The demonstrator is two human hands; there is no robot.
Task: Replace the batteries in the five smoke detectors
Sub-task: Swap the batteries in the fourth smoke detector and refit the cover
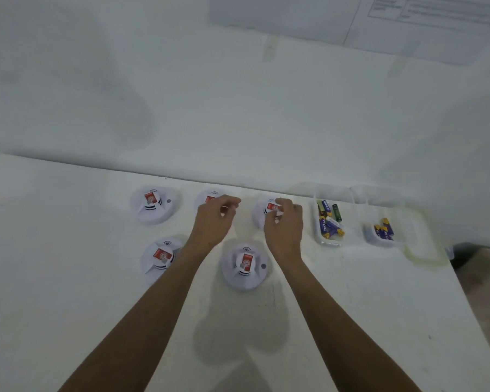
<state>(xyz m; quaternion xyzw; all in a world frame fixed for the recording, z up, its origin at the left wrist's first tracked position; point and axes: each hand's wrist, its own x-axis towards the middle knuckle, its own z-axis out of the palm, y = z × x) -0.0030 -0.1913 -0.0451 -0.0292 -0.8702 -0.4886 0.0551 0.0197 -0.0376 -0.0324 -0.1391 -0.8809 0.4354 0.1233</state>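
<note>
Five white round smoke detectors with red labels lie on the white table. One is at back left [153, 203], one at front left [160, 257], one at front middle [245, 265]. My left hand [215, 219] hovers over the back middle detector [208, 198] and hides most of it. Its fingers are curled and blurred, so I cannot tell whether they hold anything. My right hand [283, 224] is on the back right detector [268, 209], its fingers curled round the raised centre by the red label.
To the right of the detectors stands a clear plastic box [320, 236] with several loose batteries, and next to it a second clear box [368, 239] with a few more. A white wall runs along the table's far edge. The table's right edge [464, 278] drops to the floor.
</note>
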